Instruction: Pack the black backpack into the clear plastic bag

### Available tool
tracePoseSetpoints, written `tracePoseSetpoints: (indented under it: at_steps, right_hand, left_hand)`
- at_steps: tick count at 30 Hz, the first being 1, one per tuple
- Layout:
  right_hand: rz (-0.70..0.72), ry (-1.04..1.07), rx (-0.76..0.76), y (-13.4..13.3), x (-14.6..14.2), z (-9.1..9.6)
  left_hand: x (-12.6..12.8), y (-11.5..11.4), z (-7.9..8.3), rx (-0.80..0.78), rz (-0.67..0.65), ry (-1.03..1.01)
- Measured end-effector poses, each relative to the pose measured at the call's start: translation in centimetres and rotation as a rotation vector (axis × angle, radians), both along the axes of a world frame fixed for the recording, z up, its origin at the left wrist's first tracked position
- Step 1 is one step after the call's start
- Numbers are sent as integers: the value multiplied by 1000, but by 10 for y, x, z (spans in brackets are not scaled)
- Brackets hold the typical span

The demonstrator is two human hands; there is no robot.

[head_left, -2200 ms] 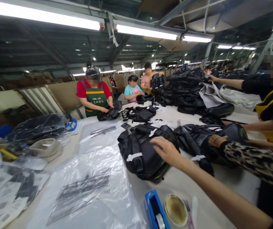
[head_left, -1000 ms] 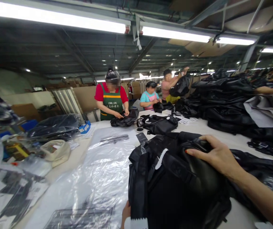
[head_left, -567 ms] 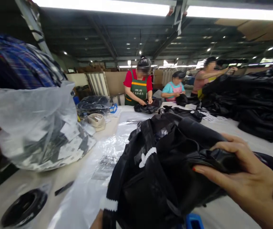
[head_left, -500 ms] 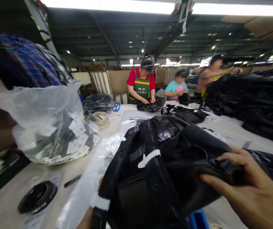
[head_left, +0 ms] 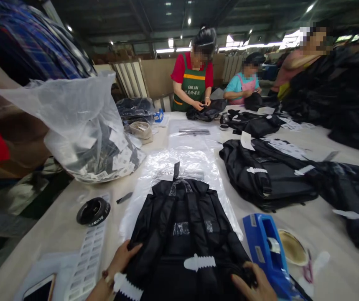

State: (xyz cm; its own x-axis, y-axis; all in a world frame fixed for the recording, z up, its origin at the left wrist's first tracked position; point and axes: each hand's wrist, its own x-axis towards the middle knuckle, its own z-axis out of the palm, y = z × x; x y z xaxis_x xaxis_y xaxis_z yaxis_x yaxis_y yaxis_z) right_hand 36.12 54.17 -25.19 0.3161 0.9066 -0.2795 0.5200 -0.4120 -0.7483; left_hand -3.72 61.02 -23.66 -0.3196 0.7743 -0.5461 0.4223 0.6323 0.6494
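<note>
Lowered and squared up since the earlier frames, where it was held tilted, the black backpack [head_left: 184, 240] is now seen laid out over clear plastic sheets [head_left: 163, 161], its top pointed away from the wearer.

In the head view, its left edge is pinched by the left hand [head_left: 122, 258], partly closed, with the thumb laid on top (the other fingers are mostly hidden). Its lower right side is gripped by the right hand [head_left: 259, 285], where a fold of black material is bunched between thumb and fingers. Between the two hands the backpack is stretched, its lower end cut off by the frame, and a white band [head_left: 199, 262] is wrapped around one strap.

Just beside the right hand, space is taken up by a blue tape dispenser [head_left: 257, 240], with a round tub [head_left: 292, 247] behind it. Farther right, another backpack [head_left: 270, 188] is laid down. Left of the left hand, a black roll [head_left: 87, 212], a white strip of stickers [head_left: 87, 259] and a phone [head_left: 39, 289] can be seen.
</note>
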Motion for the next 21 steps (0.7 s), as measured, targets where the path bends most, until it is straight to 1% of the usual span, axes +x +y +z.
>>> tracePoseSetpoints:
  at_steps: [2, 4, 6, 8, 11, 14, 17, 19, 21]
  right_hand:
    - [42, -53, 0, 1, 10, 5]
    - [139, -138, 82, 3, 16, 14]
    - [279, -205, 207, 3, 16, 23]
    - [417, -240, 295, 4, 11, 30]
    - [546, -318, 374, 7, 1, 33]
    - [610, -409, 440, 12, -3, 30]
    - [645, -462, 499, 13, -2, 25]
    - [665, -465, 526, 13, -4, 24]
    - [698, -436, 510, 12, -9, 26]
  left_hand:
    - [-8, -15, 10, 39, 45, -79]
    - [-16, -30, 28, 102, 35, -164]
    - [-21, -46, 45, 107, -68, -182]
    - [-20, -61, 55, 55, -201, -128]
    - [-11, -75, 54, 42, -291, -26]
    - [-1, -77, 52, 152, -327, 106]
    - [9, -74, 60, 255, -385, 289]
    - [16, -72, 67, 221, -401, 354]
    - [25, -71, 70, 137, -385, 323]
